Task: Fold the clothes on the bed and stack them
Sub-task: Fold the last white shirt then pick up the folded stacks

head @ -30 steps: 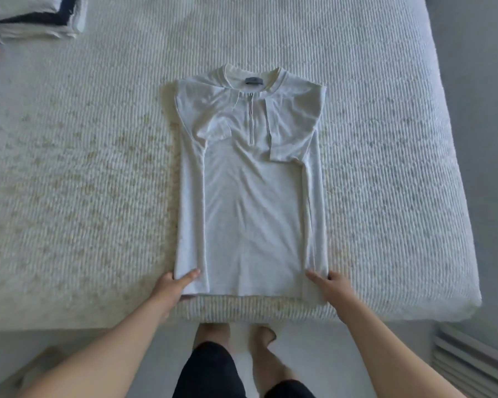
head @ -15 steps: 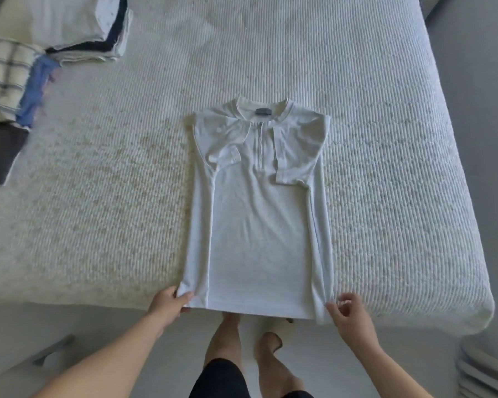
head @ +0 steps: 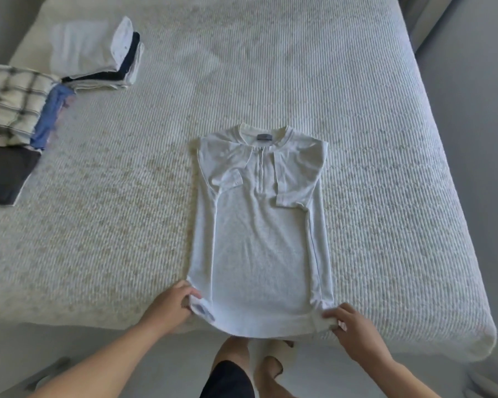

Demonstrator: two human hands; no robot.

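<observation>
1. White zip-neck shirt (head: 259,225) lies face-up on the bed (head: 371,139), sides and sleeves already folded in.
2. Left hand (head: 171,304) and right hand (head: 347,320) now pinch the hem corners, which a second ago lay flat and are now lifted off the mattress edge.
3. Judgement: the bottom-to-collar fold is beginning.
4. Folded stack (head: 98,58) waits far left.
</observation>
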